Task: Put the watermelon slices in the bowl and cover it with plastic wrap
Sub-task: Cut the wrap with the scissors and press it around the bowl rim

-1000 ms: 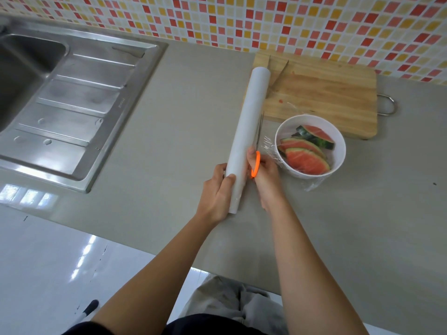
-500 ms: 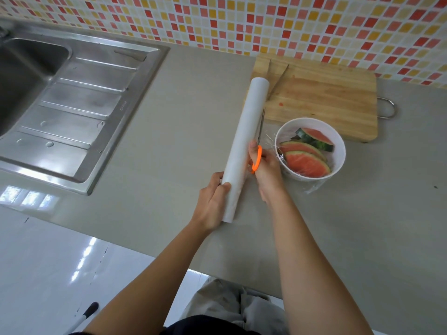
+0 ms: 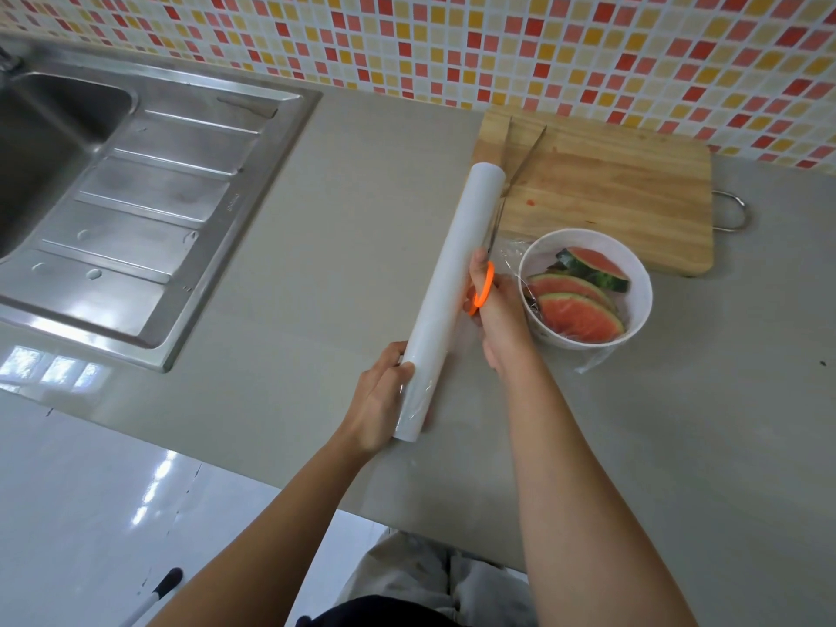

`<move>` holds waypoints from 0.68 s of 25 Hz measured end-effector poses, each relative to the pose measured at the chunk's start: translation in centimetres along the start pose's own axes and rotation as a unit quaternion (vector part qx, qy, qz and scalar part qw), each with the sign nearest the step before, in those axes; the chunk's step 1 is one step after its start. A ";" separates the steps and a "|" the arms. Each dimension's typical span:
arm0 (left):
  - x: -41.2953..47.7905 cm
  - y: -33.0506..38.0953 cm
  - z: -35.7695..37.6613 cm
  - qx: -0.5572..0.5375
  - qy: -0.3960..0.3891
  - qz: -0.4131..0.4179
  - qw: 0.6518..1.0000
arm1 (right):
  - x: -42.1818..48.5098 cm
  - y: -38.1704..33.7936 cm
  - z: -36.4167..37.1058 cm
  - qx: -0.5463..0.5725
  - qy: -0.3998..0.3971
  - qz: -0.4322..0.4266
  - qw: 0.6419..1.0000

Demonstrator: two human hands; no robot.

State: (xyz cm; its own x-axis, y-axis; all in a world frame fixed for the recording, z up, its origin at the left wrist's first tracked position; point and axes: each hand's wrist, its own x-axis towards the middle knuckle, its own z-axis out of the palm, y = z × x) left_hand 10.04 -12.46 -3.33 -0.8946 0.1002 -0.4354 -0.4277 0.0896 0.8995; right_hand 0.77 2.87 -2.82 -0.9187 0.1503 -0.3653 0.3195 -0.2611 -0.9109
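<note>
A white bowl (image 3: 642, 305) on the counter holds three watermelon slices (image 3: 579, 314), with clear plastic wrap (image 3: 513, 255) stretched over it and wrinkled at its left rim. A long white roll of plastic wrap (image 3: 457, 273) lies diagonally left of the bowl. My left hand (image 3: 380, 400) grips the roll's near end. My right hand (image 3: 497, 319) sits between roll and bowl, fingers through the orange handle of scissors (image 3: 483, 289); the blades point away along the roll, partly hidden behind it.
A wooden cutting board (image 3: 624, 192) with a metal handle lies behind the bowl, metal tongs (image 3: 520, 160) resting on its left end. A steel sink and drainboard (image 3: 149, 210) fill the left. A tiled wall backs the counter; the front edge runs near my arms.
My left hand has slid down the roll toward its near end. The right hand with the scissors stays beside the bowl, and the head view has shifted slightly.
</note>
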 end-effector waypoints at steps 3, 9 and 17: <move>-0.2 0.1 -0.5 -0.039 -0.019 -0.016 0.999 | 0.3 -0.2 0.2 -0.011 0.010 -0.001 1.000; 0.1 0.4 -1.8 -0.067 -0.043 -0.037 0.996 | 0.8 -0.5 0.6 -0.015 0.027 0.019 0.999; 1.2 1.1 -2.5 -0.084 -0.027 -0.041 0.995 | -0.5 0.1 1.3 -0.054 0.015 0.006 0.998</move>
State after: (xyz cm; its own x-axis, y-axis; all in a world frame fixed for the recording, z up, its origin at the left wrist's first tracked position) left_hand 8.12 -14.71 -2.76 -0.8492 0.1527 -0.5055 -0.5191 -0.0659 0.8522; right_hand 0.95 1.55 -2.52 -0.9076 0.1762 -0.3812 0.3558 -0.1596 -0.9208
